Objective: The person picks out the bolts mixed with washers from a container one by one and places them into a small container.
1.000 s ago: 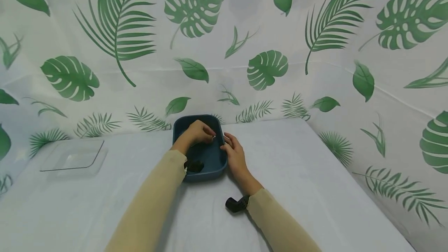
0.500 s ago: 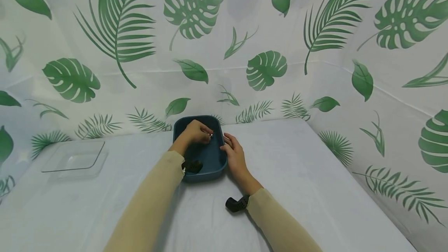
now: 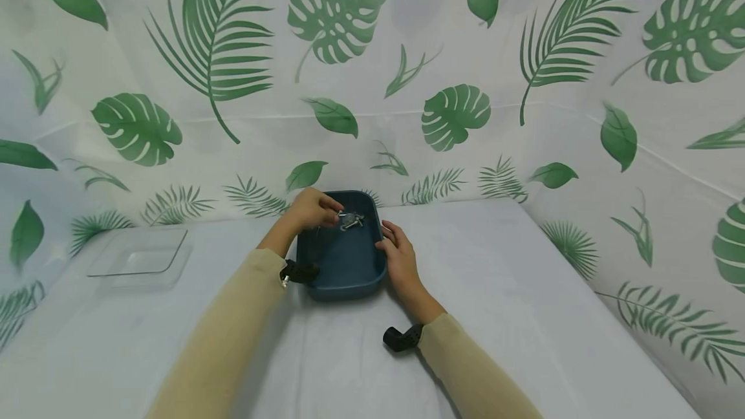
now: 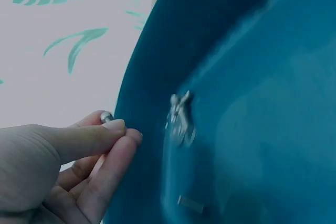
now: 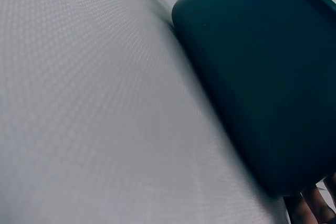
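A dark blue rectangular bin (image 3: 343,293) stands on the white table. Inside, toward its far end, lies a cluster of small silver metal pieces (image 3: 352,220), seen blurred in the left wrist view; one short flat piece (image 4: 190,204) lies apart from them. My left hand (image 3: 312,209) is over the bin's left wall. Its thumb and fingers pinch a small silver metal piece (image 4: 106,116) with a rounded end, the rest hidden by the fingers. Against the bin's right wall rests my right hand (image 3: 401,265), thumb and fingertips touching near the rim.
At the left of the table is a clear rectangular container (image 3: 140,260). A white backdrop (image 3: 372,115) with printed green leaves rises directly behind the table. White tabletop (image 3: 524,315) extends to the right of the bin.
My left hand has lifted from inside the bin and shifted left toward its wall, uncovering the metal pieces. The right hand stays against the bin. The head view has turned slightly left.
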A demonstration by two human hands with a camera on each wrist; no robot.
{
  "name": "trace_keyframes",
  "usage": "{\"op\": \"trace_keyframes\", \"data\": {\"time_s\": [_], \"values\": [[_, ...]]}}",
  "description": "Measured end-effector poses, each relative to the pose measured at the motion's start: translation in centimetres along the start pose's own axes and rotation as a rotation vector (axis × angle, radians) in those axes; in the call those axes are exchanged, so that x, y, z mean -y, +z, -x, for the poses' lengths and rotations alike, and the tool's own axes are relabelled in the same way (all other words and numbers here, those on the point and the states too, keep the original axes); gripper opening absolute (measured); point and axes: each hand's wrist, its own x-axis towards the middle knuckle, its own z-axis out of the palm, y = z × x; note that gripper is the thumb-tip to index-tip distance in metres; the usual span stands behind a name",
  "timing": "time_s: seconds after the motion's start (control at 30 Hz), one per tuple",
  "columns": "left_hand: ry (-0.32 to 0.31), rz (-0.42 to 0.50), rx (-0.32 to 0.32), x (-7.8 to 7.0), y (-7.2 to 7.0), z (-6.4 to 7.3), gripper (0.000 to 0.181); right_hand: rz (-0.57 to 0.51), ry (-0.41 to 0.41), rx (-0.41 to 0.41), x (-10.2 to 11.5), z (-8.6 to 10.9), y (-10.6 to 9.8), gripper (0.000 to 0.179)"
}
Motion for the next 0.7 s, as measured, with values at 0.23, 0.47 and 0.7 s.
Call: {"op": "trace_keyframes", "data": {"time_s": [0.23,0.47,0.7], "values": [[-0.013,0.033,-0.014,0.9,-3.6,2.1,0.031,-0.015,-0.008,0.010,0.1,-0.2,0.0,0.052],[-0.036,-0.082,-0.073,2.5,-6.0,4.2,0.028,-0.004,-0.006,0.010,0.0,-0.5,0.1,0.052],[-0.059,-0.196,-0.110,4.3,-8.5,6.6,0.028,0.013,0.014,0.006,0.1,-0.4,0.1,0.052]]}}
